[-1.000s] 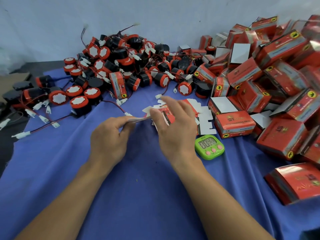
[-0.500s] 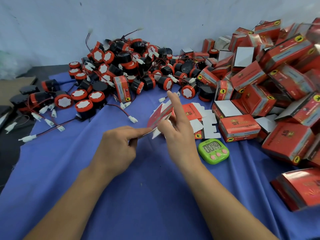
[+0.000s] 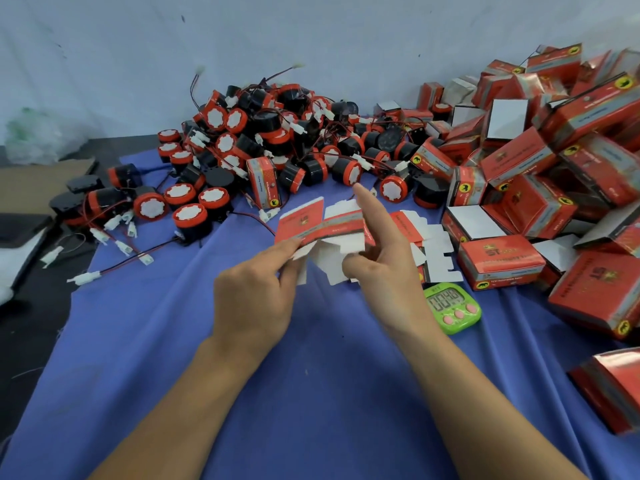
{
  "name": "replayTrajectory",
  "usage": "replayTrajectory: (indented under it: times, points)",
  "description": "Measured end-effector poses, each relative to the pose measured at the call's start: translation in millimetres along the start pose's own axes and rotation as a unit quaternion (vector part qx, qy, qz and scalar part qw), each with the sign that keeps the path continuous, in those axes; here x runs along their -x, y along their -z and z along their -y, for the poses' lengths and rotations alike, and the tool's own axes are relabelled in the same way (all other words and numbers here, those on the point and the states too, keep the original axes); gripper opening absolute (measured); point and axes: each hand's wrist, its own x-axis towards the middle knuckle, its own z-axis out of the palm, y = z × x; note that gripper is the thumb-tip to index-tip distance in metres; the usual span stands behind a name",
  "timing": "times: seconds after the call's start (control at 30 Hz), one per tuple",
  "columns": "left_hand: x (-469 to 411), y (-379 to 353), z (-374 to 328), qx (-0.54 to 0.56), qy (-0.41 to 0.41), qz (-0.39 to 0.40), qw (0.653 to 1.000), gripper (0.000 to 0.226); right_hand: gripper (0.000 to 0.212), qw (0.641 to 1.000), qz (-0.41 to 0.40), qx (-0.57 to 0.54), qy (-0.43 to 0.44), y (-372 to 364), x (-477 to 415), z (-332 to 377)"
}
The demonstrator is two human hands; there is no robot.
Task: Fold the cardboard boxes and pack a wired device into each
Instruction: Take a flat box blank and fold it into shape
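Entry: one flat carton [image 3: 320, 225], red print with white flaps, not yet folded, is being held in the air at the centre of the frame, above the blue-covered surface [image 3: 311, 375]. Its long axis is being kept running left to right across the frame, bridging the two hands. Its lower left corner is being pinched by the left hand [image 3: 254, 296], fingers [image 3: 289, 249] closed on the card from below. Its right end is being gripped by the right hand [image 3: 384, 271], thumb and lower fingers curled at the white flaps, while the index finger [image 3: 369, 207] is being held straight, pointing toward the top of the frame. The carton is thus lying just beyond both hands, equally near to each. Opening it into a sleeve is judged to depend on the two ends being pressed toward each other along that axis. Wired devices [image 3: 277, 143] are being kept heaped at upper centre, apart from the carton, with the left hand judged nearer to the loose ones. Folded boxes [image 3: 519, 168] are being kept piled at right.
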Motion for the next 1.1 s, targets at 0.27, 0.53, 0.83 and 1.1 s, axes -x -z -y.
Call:
replayTrajectory:
  times: [0.27,0.53,0.83,1.1]
  points:
    - [9,4,-15,0.138,0.032,0.016,0.99,0.027,0.051,0.996,-0.061,0.061,0.005,-32,17,4]
    - [4,2,-20,0.223,0.122,0.02,0.967,0.089,0.035,0.993,0.0,0.116,0.038,-20,9,13]
    - [-5,19,-7,0.343,0.069,0.099,0.932,0.072,0.033,0.986,0.123,0.111,-0.014,5,-1,16]
    - [0,9,-12,0.122,0.116,-0.002,0.986,0.056,0.046,0.979,0.19,-0.034,-0.071,2,0,9]
